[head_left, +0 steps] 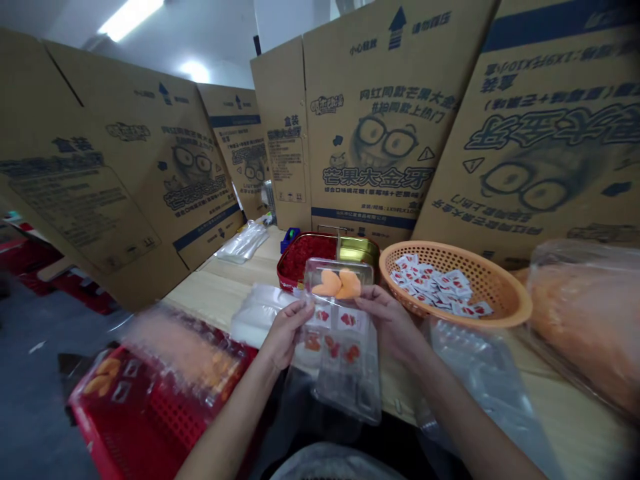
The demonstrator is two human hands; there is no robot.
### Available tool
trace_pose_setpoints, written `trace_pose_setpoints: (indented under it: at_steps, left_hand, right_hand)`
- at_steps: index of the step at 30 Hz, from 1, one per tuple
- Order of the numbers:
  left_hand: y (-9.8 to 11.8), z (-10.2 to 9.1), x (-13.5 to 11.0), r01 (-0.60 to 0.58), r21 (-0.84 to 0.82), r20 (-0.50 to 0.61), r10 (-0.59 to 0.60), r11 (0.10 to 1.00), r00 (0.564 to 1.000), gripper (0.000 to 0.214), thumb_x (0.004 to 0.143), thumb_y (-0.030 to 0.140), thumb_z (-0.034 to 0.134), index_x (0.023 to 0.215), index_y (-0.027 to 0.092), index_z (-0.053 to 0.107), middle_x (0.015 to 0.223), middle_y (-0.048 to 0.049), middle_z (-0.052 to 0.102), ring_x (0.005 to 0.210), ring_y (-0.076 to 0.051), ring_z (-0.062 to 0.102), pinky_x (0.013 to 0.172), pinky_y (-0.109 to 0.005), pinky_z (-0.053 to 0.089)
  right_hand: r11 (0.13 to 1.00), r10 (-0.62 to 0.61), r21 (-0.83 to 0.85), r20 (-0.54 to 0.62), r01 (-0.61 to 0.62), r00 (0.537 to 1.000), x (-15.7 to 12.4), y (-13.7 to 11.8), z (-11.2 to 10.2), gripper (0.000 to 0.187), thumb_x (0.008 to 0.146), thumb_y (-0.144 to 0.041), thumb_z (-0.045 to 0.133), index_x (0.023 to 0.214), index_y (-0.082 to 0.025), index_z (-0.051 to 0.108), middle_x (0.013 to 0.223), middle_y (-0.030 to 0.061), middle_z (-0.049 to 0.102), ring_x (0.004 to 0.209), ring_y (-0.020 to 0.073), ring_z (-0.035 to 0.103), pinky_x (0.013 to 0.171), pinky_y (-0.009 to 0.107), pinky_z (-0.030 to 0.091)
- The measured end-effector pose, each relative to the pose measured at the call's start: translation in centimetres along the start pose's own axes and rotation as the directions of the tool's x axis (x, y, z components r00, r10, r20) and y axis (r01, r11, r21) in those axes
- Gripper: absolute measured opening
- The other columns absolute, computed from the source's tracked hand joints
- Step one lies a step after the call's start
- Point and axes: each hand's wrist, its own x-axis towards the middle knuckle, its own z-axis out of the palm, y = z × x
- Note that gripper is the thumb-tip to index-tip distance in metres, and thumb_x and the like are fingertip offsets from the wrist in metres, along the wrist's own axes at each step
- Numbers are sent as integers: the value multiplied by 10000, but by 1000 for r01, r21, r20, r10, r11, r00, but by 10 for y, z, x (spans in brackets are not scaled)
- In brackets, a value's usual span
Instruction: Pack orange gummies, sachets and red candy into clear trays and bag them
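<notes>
A clear plastic tray (350, 393) with compartments is held up in front of me, tilted. My left hand (289, 330) pinches its left edge, thumb on top. My right hand (393, 323) grips the right edge, fingers partly hidden by the tray. Several smooth orange pieces (337, 285) lie in the far compartment. Nearer to me, small white sachets with red print (349, 319) sit in the tray's middle. Red pieces (343, 349) show just below them, and the nearest part looks bare.
Behind the tray stands a red tin (286, 273) of red pieces. An orange basket (520, 303) of sachets is at right, beside a large bag of orange pieces (590, 313) and clear trays (480, 380). Clear bags (257, 317), a red crate (125, 433) and tall cartons (370, 120) surround them.
</notes>
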Motion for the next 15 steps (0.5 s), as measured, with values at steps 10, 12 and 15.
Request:
trace_pose_setpoints:
  at_steps: [10, 12, 15]
  left_hand:
    - [-10, -1, -4, -14, -110, -78, 6, 994, 997, 330, 607, 318, 761, 875, 147, 672, 727, -37, 698, 626, -142, 631, 616, -246, 479]
    - [-11, 0, -7, -22, -87, -85, 15, 996, 996, 334, 617, 326, 753, 890, 151, 673, 716, -36, 694, 626, -144, 629, 612, -249, 473]
    - [-8, 3, -22, -91, -13, -94, 89, 996, 992, 287, 623, 347, 743, 812, 141, 680, 709, -36, 689, 613, -135, 613, 606, -242, 457]
  right_hand:
    - [816, -171, -488, 306, 308, 937, -2, 0, 3, 158, 612, -258, 743, 762, -233, 701, 931, 20, 636, 901, 173, 570, 779, 286, 466]
    - [741, -178, -558, 374, 374, 910, -6, 0, 8, 76, 623, -275, 733, 606, -221, 682, 867, 25, 635, 860, 179, 574, 772, 301, 463]
    - [720, -145, -575, 423, 388, 895, -19, -3, 19, 95, 620, -280, 740, 563, -237, 677, 802, 33, 640, 797, 188, 580, 752, 315, 469]
